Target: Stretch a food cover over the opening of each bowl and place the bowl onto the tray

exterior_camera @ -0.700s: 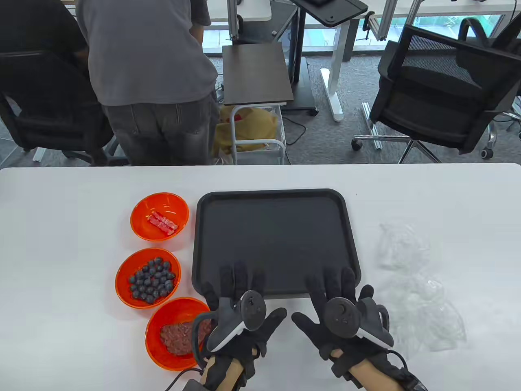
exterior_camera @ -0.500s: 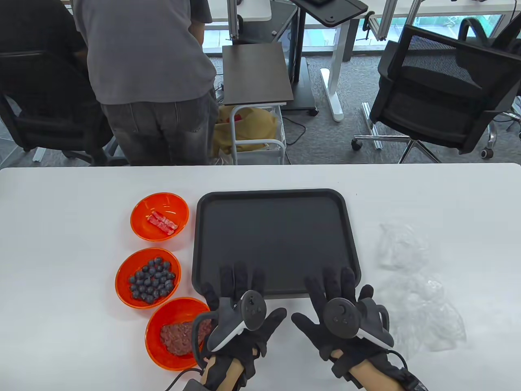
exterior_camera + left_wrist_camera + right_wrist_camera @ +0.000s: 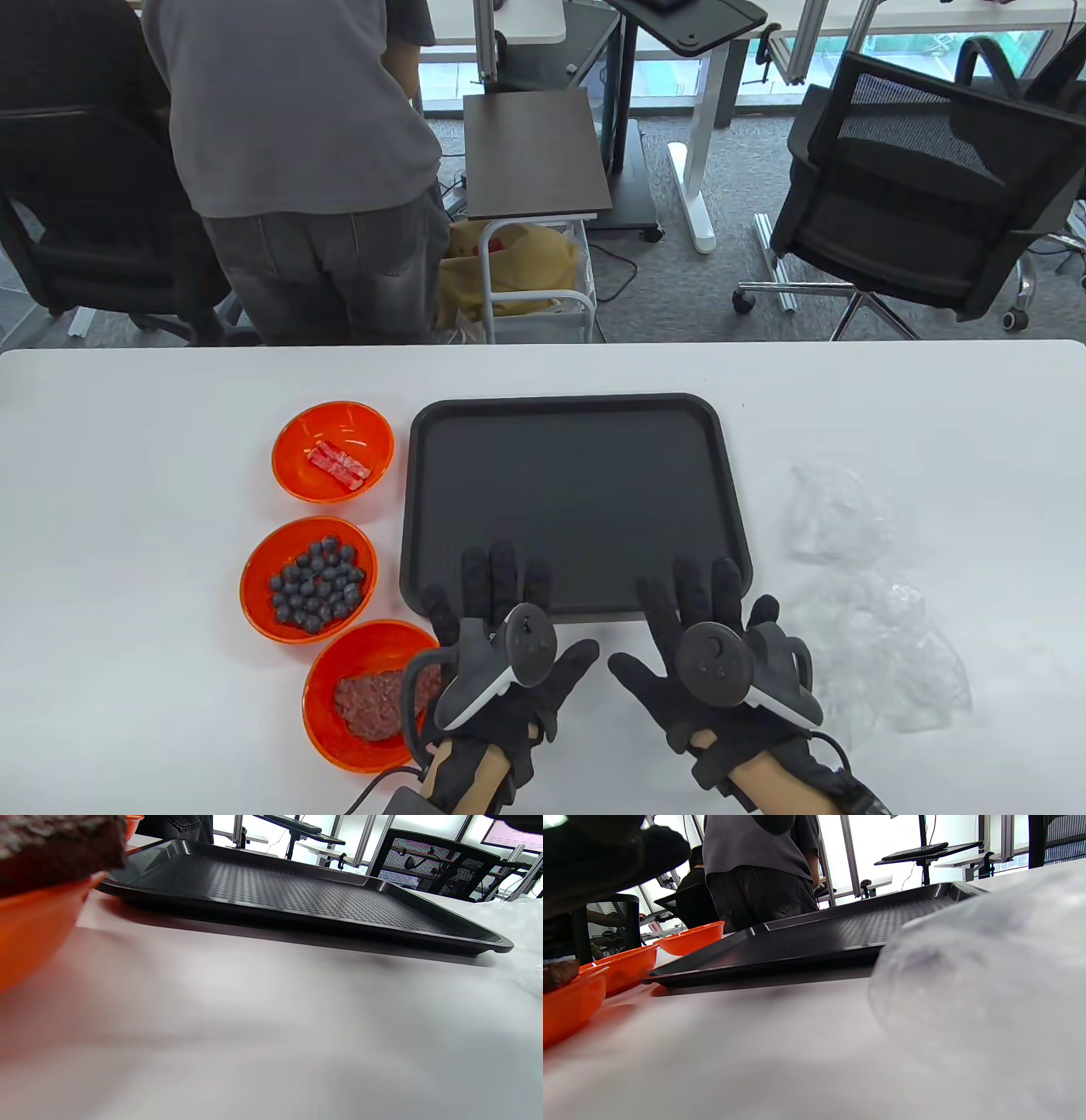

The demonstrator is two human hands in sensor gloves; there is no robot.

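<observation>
Three orange bowls stand left of the black tray (image 3: 577, 424): one with red-white pieces (image 3: 333, 452), one with blueberries (image 3: 309, 580), one with minced meat (image 3: 365, 694). Clear crumpled food covers (image 3: 874, 611) lie right of the tray. My left hand (image 3: 501, 628) lies flat and open at the tray's near edge, beside the meat bowl. My right hand (image 3: 704, 628) lies flat and open at the tray's near right corner, beside the covers. In the left wrist view the tray (image 3: 297, 895) and meat bowl (image 3: 38, 929) show; in the right wrist view a cover (image 3: 992, 993) fills the right.
A person in a grey shirt (image 3: 297, 153) stands behind the table's far edge. A black office chair (image 3: 916, 195) and a small cart (image 3: 534, 280) stand beyond it. White tabletop (image 3: 127, 509) stretches to the left of the bowls.
Both hands stay in place, with only a slight shift of the left fingers. The person behind the table has moved a little to the left.
</observation>
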